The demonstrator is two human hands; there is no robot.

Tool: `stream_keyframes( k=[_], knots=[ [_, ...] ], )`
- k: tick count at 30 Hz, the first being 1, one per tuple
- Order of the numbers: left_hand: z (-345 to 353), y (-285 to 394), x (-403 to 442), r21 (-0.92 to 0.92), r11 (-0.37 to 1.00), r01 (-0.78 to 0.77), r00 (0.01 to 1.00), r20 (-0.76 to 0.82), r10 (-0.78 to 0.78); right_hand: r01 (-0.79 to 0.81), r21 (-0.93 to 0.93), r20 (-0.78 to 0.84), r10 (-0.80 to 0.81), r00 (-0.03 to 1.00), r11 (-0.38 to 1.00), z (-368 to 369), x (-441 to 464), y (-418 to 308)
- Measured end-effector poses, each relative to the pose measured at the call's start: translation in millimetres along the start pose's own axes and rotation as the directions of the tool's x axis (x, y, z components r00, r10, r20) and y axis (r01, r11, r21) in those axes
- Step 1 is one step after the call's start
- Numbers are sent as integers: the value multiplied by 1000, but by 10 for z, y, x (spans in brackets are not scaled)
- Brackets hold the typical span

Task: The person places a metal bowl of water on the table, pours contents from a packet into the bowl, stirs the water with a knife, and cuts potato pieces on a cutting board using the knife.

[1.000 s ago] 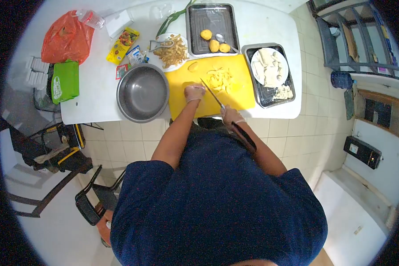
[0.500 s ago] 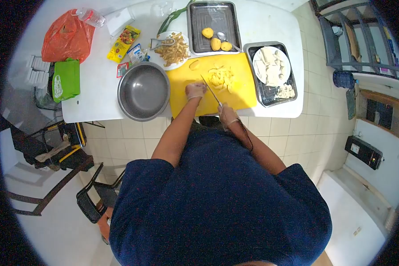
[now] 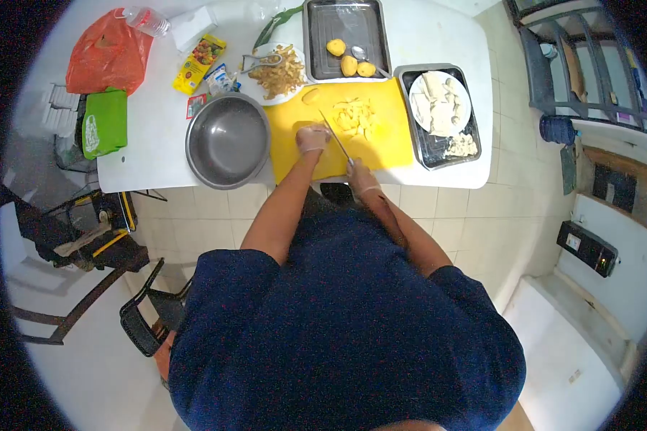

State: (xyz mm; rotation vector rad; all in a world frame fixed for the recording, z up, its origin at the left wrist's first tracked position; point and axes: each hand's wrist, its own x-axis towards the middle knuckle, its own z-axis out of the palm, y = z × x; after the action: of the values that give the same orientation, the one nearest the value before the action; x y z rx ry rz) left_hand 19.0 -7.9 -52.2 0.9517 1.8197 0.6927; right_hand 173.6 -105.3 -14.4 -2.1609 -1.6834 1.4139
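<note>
The right hand (image 3: pixel 361 178), closed round the knife (image 3: pixel 336 136), sits nearer the left hand (image 3: pixel 313 138) than a second ago. I can't tell what the left's bunched fingers pinch. Pale-yellow potato strips (image 3: pixel 356 117) lie heaped on the yellow cutting board (image 3: pixel 392 147); the yellow packet's (image 3: pixel 199 65) print is too small to read.

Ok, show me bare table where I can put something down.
The white table is bare right of the potato tray, beyond the plate's tray, and between green bag and metal bowl. It's crowded around the yellow packet and peelings plate.
</note>
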Motion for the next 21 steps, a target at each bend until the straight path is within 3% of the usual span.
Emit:
stream_keyframes(
  k=[2,5,8,11,14,17,20,21],
  knots=[
    [174,-492,308,-201,980,2,1000,12,0,14,5,-10,-13,1000,1000,41,69,-37],
    [254,-753,492,-270,962,34,998,54,-20,-14,-13,-6,13,1000,1000,-132,24,-256],
    [177,-499,248,-6,992,-126,986,-110,125,-40,-15,7,40,999,999,-137,-46,-321],
    [146,-371,177,87,991,-99,991,-81,106,-33,-13,23,33,999,999,-118,-59,-187],
    [-3,76,-67,34,999,13,998,-66,-11,-20,-43,43,22,999,999,-158,-259,-101],
    [186,-559,345,-6,998,-61,997,-40,60,6,-64,7,-6,1000,998,-32,-271,96],
    [41,43,-47,-10,1000,-26,997,-77,25,-57,-105,1,58,998,993,-77,-301,19],
    [76,-30,-37,-2,999,-43,996,-73,43,-55,-100,3,55,998,993,-64,-294,50]
  ],
)
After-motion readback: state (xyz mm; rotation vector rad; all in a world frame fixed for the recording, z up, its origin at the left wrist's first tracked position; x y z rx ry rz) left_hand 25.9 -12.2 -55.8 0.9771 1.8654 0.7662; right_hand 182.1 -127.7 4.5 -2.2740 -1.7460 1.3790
